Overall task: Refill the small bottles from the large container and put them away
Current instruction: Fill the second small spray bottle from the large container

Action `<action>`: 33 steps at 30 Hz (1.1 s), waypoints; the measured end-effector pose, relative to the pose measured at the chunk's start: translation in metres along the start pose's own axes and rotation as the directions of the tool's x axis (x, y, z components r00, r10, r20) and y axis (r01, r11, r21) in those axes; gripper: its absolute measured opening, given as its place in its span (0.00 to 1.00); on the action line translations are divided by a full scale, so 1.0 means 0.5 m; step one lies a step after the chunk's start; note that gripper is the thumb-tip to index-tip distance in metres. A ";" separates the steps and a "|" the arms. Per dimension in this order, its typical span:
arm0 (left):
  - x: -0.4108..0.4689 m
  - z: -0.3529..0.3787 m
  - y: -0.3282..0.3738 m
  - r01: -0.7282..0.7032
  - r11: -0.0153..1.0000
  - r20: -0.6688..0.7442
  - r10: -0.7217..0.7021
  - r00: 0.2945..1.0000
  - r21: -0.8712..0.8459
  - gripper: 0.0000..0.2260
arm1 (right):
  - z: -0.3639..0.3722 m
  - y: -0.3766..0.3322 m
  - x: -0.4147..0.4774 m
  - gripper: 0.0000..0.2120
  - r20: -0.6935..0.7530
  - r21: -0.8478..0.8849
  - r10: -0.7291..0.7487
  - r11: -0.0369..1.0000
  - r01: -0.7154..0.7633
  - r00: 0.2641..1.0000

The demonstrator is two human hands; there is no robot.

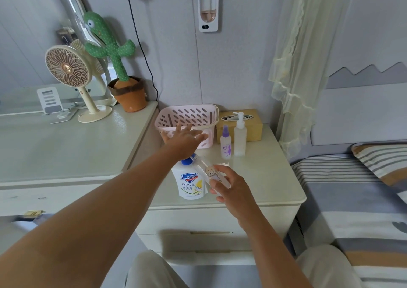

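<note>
On the nightstand stands a white Safeguard refill container (190, 183) with a blue cap. My right hand (229, 185) grips a small clear bottle (207, 171) with a cartoon girl on it, tilted over the container. My left hand (184, 139) reaches out with fingers spread in front of the pink slotted basket (189, 114). A small spray bottle (225, 143) with a purple top and a taller clear pump bottle (239, 134) stand upright to the right of the basket.
A tan tissue box (253, 124) sits behind the two bottles. To the left are a desk with a fan (68, 67), a phone stand (49, 99) and a plush cactus (119, 56). A bed (363, 199) lies on the right.
</note>
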State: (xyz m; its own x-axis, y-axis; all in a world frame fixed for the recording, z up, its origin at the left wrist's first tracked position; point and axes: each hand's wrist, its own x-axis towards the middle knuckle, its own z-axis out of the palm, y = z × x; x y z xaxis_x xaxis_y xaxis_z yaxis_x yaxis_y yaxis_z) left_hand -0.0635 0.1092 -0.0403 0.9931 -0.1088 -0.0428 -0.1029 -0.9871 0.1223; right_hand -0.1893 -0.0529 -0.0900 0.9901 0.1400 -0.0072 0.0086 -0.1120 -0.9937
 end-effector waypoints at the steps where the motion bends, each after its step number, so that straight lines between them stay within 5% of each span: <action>1: -0.001 0.001 0.000 -0.002 1.000 0.002 0.002 1.000 -0.006 0.22 | 0.000 0.001 -0.001 0.16 0.000 -0.001 0.001 1.000 -0.001 1.000; 13: 0.010 -0.010 -0.003 0.007 0.998 -0.041 -0.010 0.999 -0.066 0.23 | -0.006 -0.010 0.002 0.16 0.006 -0.037 -0.037 0.999 0.037 0.999; 19: 0.003 0.004 -0.006 -0.051 0.996 0.028 0.049 0.998 0.079 0.19 | 0.000 0.000 0.004 0.17 0.006 -0.031 -0.002 1.000 0.002 1.000; 31: 0.008 -0.013 0.002 0.014 0.997 0.000 -0.014 1.000 -0.079 0.22 | -0.006 -0.009 0.000 0.16 0.008 -0.009 -0.028 1.000 0.028 1.000; 33: -0.002 -0.012 0.004 -0.062 0.996 0.000 0.062 0.998 0.063 0.19 | -0.003 -0.005 0.001 0.16 0.005 0.001 -0.007 1.000 0.007 1.000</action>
State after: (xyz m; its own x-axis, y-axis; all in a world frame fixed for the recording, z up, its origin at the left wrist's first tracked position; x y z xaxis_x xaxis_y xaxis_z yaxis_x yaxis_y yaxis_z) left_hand -0.0641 0.1079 -0.0339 0.9848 -0.1702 -0.0353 -0.1678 -0.9839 0.0619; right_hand -0.1885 -0.0542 -0.0874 0.9893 0.1459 -0.0013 0.0148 -0.1097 -0.9939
